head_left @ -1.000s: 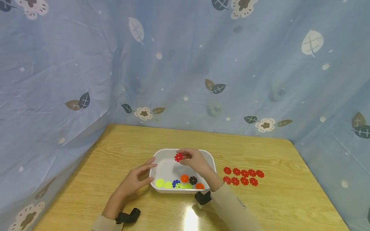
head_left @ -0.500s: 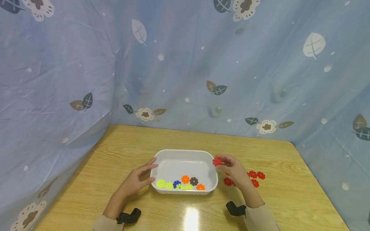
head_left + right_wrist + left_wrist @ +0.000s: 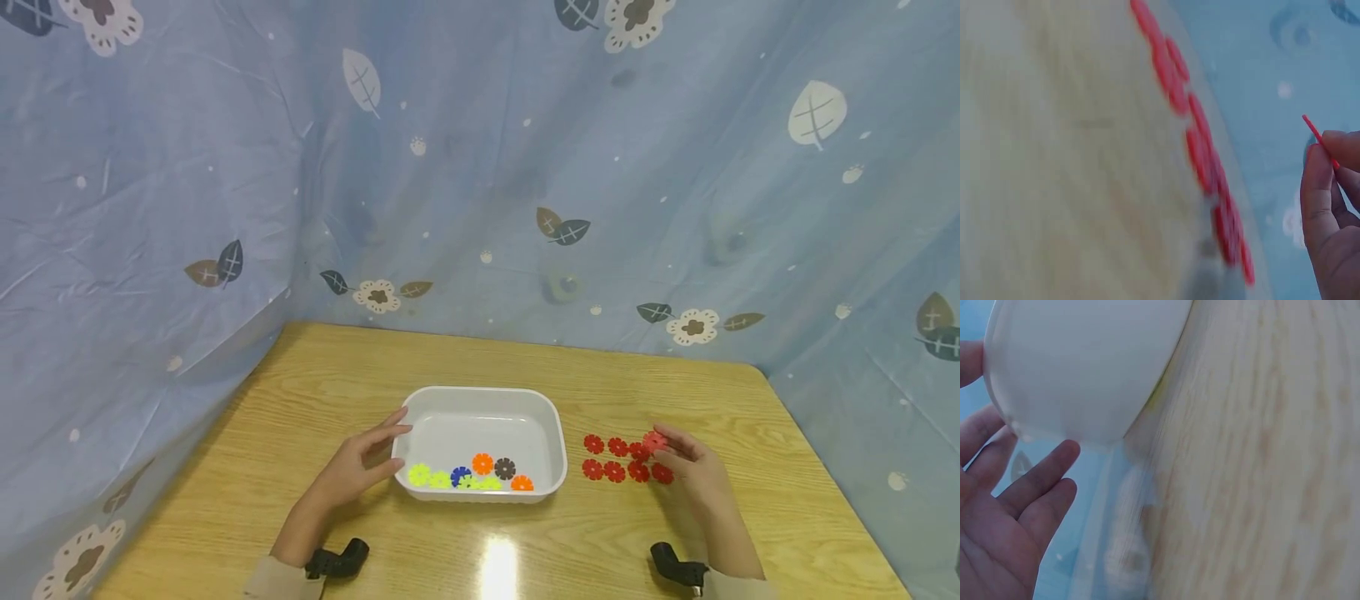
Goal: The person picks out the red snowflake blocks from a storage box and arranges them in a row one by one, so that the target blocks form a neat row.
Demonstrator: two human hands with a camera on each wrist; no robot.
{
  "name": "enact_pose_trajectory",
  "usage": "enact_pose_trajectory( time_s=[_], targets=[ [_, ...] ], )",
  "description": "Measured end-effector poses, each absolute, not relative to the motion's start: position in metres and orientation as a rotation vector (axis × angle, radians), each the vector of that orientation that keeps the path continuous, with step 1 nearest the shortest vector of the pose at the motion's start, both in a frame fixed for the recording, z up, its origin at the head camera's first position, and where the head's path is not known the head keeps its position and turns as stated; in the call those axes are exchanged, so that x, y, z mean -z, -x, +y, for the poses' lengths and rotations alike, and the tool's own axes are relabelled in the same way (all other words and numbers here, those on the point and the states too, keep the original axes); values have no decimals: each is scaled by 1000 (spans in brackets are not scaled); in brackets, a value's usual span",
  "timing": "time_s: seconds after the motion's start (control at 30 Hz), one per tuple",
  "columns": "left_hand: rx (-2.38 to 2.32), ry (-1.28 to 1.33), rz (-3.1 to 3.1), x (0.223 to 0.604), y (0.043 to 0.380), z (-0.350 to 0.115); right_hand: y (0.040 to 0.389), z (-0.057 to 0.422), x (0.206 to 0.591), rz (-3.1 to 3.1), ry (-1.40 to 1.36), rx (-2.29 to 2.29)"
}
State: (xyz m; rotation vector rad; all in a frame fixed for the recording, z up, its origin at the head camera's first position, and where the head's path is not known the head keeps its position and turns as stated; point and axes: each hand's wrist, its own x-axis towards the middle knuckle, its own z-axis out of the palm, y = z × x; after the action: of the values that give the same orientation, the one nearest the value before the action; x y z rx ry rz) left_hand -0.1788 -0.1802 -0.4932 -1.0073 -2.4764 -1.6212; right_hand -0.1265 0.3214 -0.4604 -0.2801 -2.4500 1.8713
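Note:
A white tray [image 3: 480,496] stands on the table, with several notched plastic discs lying along its near side. My left hand [image 3: 361,463] is at the tray's left end, fingers spread and relaxed; in the left wrist view the fingertips [image 3: 1067,450] lie against or close to its wall. To the tray's right, two rows of red notched discs [image 3: 615,472] lie on the wood. Above their right end, my right hand [image 3: 697,475] pinches a red notched disc [image 3: 1314,131] between thumb and fingers. In the right wrist view this disc is edge-on, off the table.
Inside the tray are yellow-green discs [image 3: 419,475], a blue disc [image 3: 460,475], orange discs [image 3: 482,463] and a dark disc [image 3: 505,469]. A blue patterned curtain [image 3: 480,167] hangs behind and beside the wooden table [image 3: 420,558].
My right hand has lifted the red disc out of the tray and carried it right, over the red rows. The left hand has stayed at the tray's left end.

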Motion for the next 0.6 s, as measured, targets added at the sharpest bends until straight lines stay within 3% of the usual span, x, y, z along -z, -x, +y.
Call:
enact_pose_trajectory(
  time_s=[0.27, 0.6],
  targets=[
    [1604, 986, -2489, 494, 178, -180, 113, 353, 467, -2685, 537, -1644],
    [1615, 1001, -2480, 493, 178, -180, 111, 363, 477, -2782, 617, -1465]
  ],
)
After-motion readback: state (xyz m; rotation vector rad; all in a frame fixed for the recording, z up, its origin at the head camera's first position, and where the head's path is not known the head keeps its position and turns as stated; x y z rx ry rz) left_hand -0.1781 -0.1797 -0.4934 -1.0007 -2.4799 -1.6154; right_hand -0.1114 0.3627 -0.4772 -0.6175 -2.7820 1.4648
